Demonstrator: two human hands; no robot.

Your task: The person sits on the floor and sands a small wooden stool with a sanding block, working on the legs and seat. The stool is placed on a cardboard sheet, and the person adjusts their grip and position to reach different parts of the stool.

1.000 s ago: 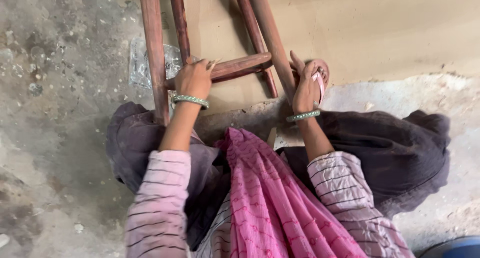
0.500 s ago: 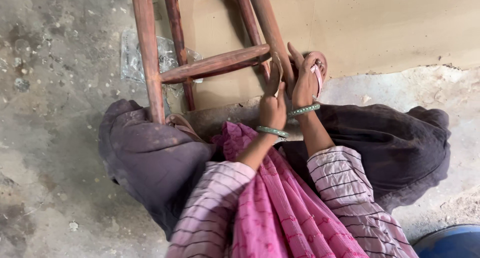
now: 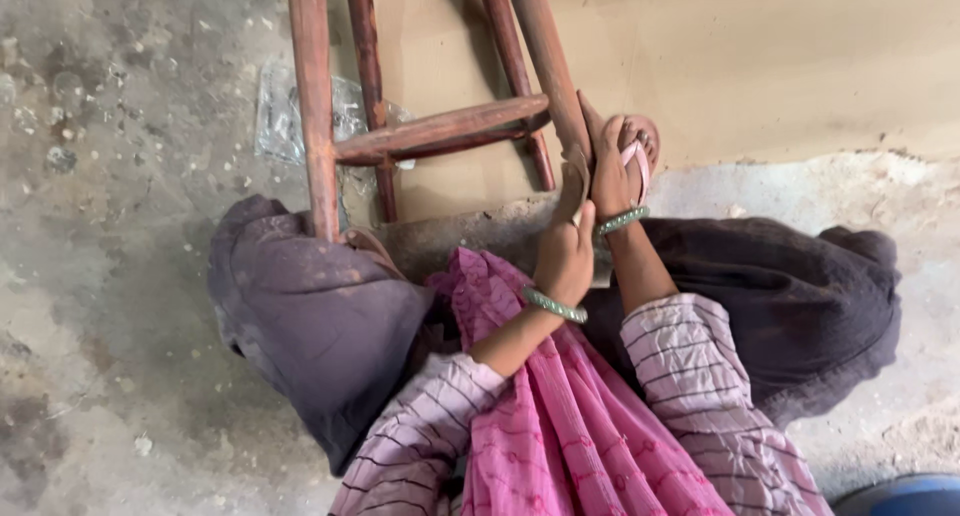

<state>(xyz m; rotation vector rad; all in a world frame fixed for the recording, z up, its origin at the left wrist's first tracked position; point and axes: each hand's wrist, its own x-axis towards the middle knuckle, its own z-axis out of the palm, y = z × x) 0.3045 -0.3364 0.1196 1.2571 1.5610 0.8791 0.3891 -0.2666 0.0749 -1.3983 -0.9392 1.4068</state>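
Fingers of right hand (image 3: pixel 610 171) wrapped round wooden leg (image 3: pixel 548 71) of stool frame (image 3: pixel 435 131), beside sandalled foot (image 3: pixel 640 151). Left hand (image 3: pixel 565 251) fingers pressed against same leg, grip unclear, possibly pinching. Frame lies on cardboard (image 3: pixel 750 56) over concrete floor (image 3: pixel 110 306); seat bare, nothing woven yet.

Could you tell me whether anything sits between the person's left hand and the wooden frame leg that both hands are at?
Nothing visible does: the left hand reaches the wooden leg directly, beside the right hand already on it.
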